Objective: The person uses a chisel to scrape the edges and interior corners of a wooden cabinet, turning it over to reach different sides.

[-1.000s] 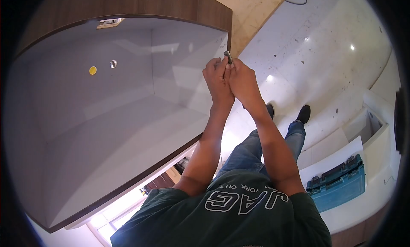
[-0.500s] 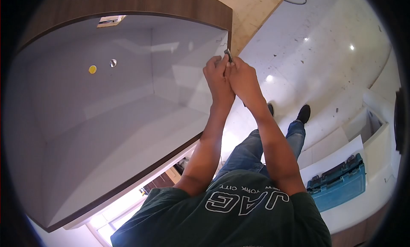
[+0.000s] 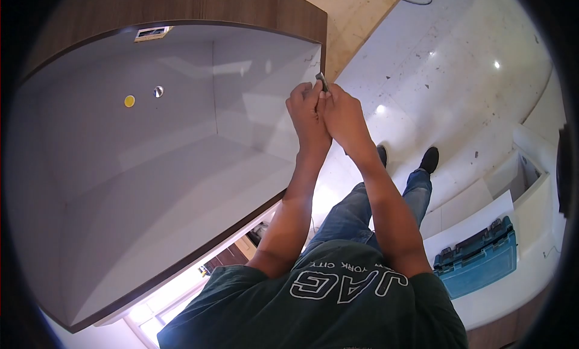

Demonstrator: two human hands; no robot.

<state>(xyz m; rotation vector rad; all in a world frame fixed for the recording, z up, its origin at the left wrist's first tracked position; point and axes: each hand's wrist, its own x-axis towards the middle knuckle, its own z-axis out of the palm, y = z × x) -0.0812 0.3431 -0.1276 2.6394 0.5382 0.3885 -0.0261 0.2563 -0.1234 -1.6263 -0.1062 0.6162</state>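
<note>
A small grey metal piece sticks up between the fingertips of both hands; its exact kind is hard to make out. My left hand is closed, its thumb and fingers pressed around the lower end of the piece. My right hand is closed against it from the other side, and the two hands touch. Both are beside the front edge of an open cabinet with pale inner walls and dark wood trim, near its upper right corner.
Inside the cabinet, a yellow disc and a shiny round fitting are on the wall, with a rectangular cutout above. A teal toolbox rests on a white surface at lower right. Small debris dots the pale floor.
The view has shifted very slightly. Both hands keep the same grip on the metal piece, which tilts a little differently.
</note>
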